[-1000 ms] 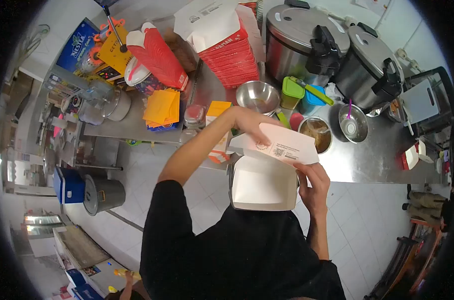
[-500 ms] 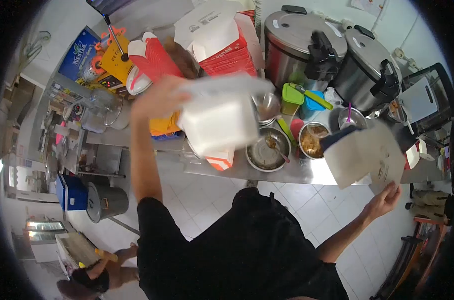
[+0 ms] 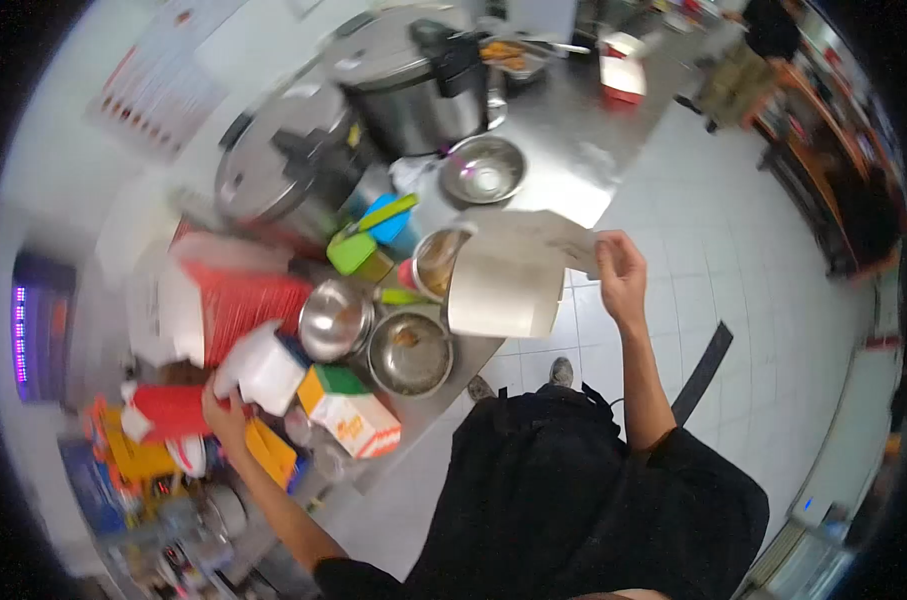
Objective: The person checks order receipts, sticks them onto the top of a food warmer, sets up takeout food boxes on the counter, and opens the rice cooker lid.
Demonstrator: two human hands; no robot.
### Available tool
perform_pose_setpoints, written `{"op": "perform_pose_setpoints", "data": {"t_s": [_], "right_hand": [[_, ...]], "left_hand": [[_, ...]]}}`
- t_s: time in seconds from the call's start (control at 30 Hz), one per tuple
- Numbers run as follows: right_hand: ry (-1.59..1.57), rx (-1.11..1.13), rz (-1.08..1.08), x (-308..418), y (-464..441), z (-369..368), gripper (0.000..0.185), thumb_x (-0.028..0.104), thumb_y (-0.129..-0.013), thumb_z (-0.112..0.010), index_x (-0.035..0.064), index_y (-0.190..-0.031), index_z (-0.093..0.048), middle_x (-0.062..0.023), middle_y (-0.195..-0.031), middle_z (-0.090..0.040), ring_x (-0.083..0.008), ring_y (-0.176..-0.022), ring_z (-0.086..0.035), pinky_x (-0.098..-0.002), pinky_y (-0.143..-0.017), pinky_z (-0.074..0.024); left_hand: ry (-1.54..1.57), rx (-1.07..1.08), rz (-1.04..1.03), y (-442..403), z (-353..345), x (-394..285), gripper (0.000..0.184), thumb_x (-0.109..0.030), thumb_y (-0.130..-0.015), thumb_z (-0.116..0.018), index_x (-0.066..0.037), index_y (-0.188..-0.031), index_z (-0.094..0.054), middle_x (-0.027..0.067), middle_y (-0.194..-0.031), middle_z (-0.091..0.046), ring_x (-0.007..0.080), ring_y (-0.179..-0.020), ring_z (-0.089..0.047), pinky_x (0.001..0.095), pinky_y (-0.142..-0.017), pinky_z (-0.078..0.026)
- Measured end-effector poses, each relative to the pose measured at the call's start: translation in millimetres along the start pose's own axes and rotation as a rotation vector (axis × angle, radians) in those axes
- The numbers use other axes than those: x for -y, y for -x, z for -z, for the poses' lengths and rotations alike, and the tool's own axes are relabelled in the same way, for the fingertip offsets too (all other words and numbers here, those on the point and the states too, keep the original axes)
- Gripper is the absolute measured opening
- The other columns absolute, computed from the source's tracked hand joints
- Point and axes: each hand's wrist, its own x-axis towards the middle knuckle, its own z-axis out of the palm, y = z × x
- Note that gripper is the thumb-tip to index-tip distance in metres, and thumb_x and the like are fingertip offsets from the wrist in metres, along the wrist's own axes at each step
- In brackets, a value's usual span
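My right hand (image 3: 621, 272) pinches the raised flap of an open paper box (image 3: 505, 290), whose pale inside faces up near the counter's front edge. Over on the left, my left hand (image 3: 225, 412) grips a second white box (image 3: 265, 374), which is slightly blurred, beside the red cartons (image 3: 178, 412). Between the two boxes stand an empty-looking steel bowl (image 3: 335, 320) and a steel bowl with a little brown food (image 3: 410, 352). A bowl of brown food (image 3: 437, 262) is partly hidden behind the right-hand box.
Two large steel cookers (image 3: 288, 165) stand at the back. A steel bowl (image 3: 484, 169), green-lidded tub (image 3: 353, 254), red box stack (image 3: 248, 305) and orange-white carton (image 3: 358, 418) sit on the counter (image 3: 573, 150). A person (image 3: 763, 45) stands at the upper right.
The view has turned towards the right. The two boxes, together between my hands a second ago, are now apart, one in each hand. The right-hand box has opened out.
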Motion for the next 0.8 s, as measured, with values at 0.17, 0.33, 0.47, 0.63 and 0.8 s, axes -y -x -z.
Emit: {"op": "perform_pose_setpoints", "data": {"t_s": [0.17, 0.33, 0.47, 0.63, 0.8], "right_hand": [[-0.062, 0.131, 0.013, 8, 16, 21, 0.007, 0.005, -0.094, -0.061, -0.0005, -0.093, -0.065, -0.0065, -0.086, -0.066, -0.0129, -0.083, -0.062, -0.0281, -0.074, -0.0487], [0.016, 0.157, 0.075, 11, 32, 45, 0.006, -0.001, -0.086, -0.064, 0.0005, -0.090, -0.068, -0.0128, -0.089, -0.067, -0.0254, -0.083, -0.065, -0.0327, -0.077, -0.0499], [0.102, 0.094, 0.010, 5, 35, 99, 0.015, -0.001, -0.084, -0.065, 0.0035, -0.098, -0.069, -0.0130, -0.104, -0.067, -0.0263, -0.099, -0.064, -0.0355, -0.088, -0.0491], [0.318, -0.319, -0.038, -38, 42, 205, 0.039, 0.027, -0.096, -0.059, 0.0073, -0.128, -0.056, -0.0145, -0.133, -0.054, -0.0293, -0.120, -0.053, -0.0424, -0.103, -0.0403], [-0.287, -0.235, -0.812, -134, 69, 273, 0.055, 0.049, -0.104, -0.036, 0.0080, -0.139, -0.045, -0.0124, -0.135, -0.053, -0.0256, -0.119, -0.053, -0.0441, -0.097, -0.0473]], "left_hand": [[0.547, 0.005, 0.189, 22, -59, -165, 0.038, -0.003, -0.086, -0.069, 0.002, -0.123, -0.059, 0.0117, -0.113, -0.063, 0.0236, -0.104, -0.063, 0.0350, -0.089, -0.052], [1.216, 0.847, 0.206, 90, -141, -392, 0.057, -0.044, -0.103, -0.042, -0.010, -0.149, -0.038, 0.0121, -0.138, -0.047, 0.0204, -0.116, -0.054, 0.0334, -0.089, -0.050], [1.495, 0.859, 0.477, 125, -223, -495, 0.062, -0.044, -0.105, -0.043, -0.005, -0.150, -0.029, 0.0134, -0.143, -0.045, 0.0254, -0.131, -0.045, 0.0373, -0.109, -0.036], [1.467, 1.082, 0.489, 134, -248, -587, 0.045, -0.031, -0.105, -0.045, -0.002, -0.139, -0.044, 0.0104, -0.122, -0.058, 0.0189, -0.113, -0.053, 0.0313, -0.099, -0.041], [1.445, 1.273, 0.465, 136, -274, -654, 0.043, -0.032, -0.106, -0.045, 0.004, -0.129, -0.052, 0.0109, -0.120, -0.060, 0.0144, -0.112, -0.054, 0.0296, -0.097, -0.042]]}}
